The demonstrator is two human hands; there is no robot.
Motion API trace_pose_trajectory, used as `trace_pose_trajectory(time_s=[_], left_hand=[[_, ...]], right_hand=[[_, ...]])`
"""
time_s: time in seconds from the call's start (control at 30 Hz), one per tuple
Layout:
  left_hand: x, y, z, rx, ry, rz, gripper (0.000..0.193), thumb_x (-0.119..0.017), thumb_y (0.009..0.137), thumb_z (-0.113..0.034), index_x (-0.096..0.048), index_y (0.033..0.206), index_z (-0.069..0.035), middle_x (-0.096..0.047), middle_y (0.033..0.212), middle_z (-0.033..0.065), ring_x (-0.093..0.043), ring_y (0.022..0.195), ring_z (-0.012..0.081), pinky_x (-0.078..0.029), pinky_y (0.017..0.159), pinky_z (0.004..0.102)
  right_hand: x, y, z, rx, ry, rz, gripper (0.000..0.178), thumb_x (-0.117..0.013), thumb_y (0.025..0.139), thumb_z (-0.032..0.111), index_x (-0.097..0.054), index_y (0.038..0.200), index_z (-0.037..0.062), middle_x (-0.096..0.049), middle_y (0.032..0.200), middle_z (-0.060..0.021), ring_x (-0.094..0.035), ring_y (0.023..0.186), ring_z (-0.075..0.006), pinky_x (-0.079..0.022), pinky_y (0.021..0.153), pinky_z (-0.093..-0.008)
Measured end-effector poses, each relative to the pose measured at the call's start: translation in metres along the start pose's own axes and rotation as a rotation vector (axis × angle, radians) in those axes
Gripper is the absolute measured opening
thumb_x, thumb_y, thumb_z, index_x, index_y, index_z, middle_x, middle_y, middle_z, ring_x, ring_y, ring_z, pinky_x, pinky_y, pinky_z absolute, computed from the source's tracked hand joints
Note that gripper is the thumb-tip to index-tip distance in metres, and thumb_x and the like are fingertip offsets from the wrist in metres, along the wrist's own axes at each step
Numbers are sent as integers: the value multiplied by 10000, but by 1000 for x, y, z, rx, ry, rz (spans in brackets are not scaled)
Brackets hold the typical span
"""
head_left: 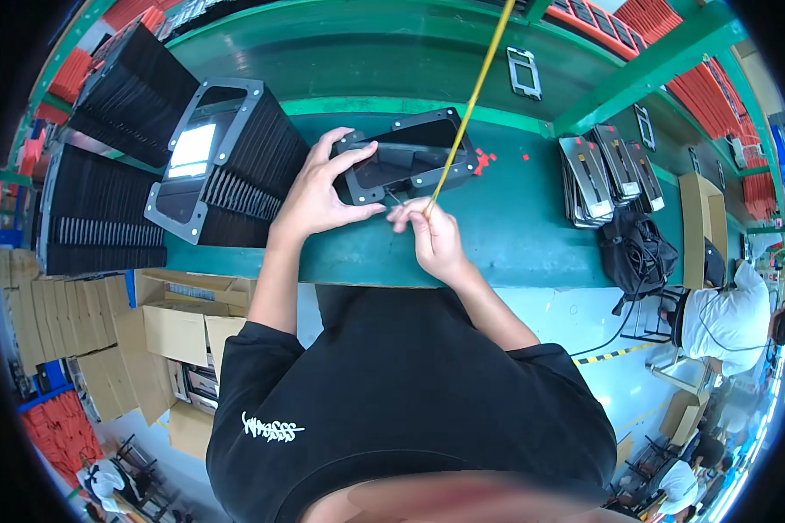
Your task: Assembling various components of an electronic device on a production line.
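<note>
A black rectangular frame with a glossy dark panel (414, 157) lies on the green bench in front of me, with small round pads or holes at its corners. My left hand (318, 187) steadies its left end, fingers over the top and thumb along the near edge. Close to that same edge, my right hand (432, 234) is closed in a pinch on a thin pointed tool (396, 200), mostly hidden by the fingers. A taut yellow cord (475, 91) runs down from above, across the frame's right side, to my right hand.
Tall stacks of similar black frames (249, 166) stand to the left. Small red scraps (482, 160) lie beside the frame. At the right are stacked grey panels (587, 179), a black bag (638, 253) and a cardboard box (703, 228). A metal bracket (524, 73) lies at the back.
</note>
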State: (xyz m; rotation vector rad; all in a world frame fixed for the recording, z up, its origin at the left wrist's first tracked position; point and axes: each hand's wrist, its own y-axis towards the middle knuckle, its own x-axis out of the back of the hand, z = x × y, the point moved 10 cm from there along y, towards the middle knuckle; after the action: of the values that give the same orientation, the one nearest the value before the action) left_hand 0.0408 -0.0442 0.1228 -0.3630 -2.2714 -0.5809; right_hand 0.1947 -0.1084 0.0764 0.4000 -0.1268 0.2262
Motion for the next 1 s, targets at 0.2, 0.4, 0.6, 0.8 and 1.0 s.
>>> trace_pose_trajectory(time_s=[0.2, 0.4, 0.6, 0.8, 1.0], left_hand=[[5, 9, 11, 88, -264, -104, 776, -888, 591, -202, -650, 1328, -144, -484, 1329, 198, -502, 1246, 393, -425, 1079, 439], [88, -12, -100, -193, 174, -302, 731, -872, 525, -270, -712, 1227, -146, -465, 1313, 230, -474, 1227, 424, -422, 1057, 459], [198, -83, -94, 92, 434, -610, 671, -810, 565, -307, -718, 1198, -108, -458, 1366, 219, -499, 1253, 389, -400, 1070, 457], [208, -114, -28, 324, 378, -624, 629, -765, 666, -242, -669, 1275, -113, -452, 1376, 195, -491, 1274, 368, -392, 1086, 442], [199, -123, -12, 345, 275, -635, 696, -790, 647, -141, -607, 1319, -129, -415, 1387, 201, -473, 1288, 381, -401, 1085, 451]], right_hand=[[13, 47, 52, -34, 36, -57, 192, -396, 1098, 137, -508, 1019, 3, -562, 764, -66, -606, 755, -175, -552, 879, -411], [74, 48, 90, 172, 397, -90, 147, -428, 1089, 141, -503, 1044, 22, -538, 752, -67, -564, 696, -157, -552, 822, -400], [144, 51, 91, 167, 224, -304, 190, -479, 1048, 92, -508, 1211, -1, -610, 886, -98, -593, 719, -157, -534, 814, -362], [182, 74, 153, 34, -303, -412, 412, -575, 998, 108, -498, 1390, 11, -679, 1096, -136, -645, 811, -148, -523, 772, -288], [232, 123, 319, 805, -1287, -718, 432, -722, 864, 122, -633, 1280, 51, -714, 1113, -116, -676, 931, -199, -526, 823, -317]])
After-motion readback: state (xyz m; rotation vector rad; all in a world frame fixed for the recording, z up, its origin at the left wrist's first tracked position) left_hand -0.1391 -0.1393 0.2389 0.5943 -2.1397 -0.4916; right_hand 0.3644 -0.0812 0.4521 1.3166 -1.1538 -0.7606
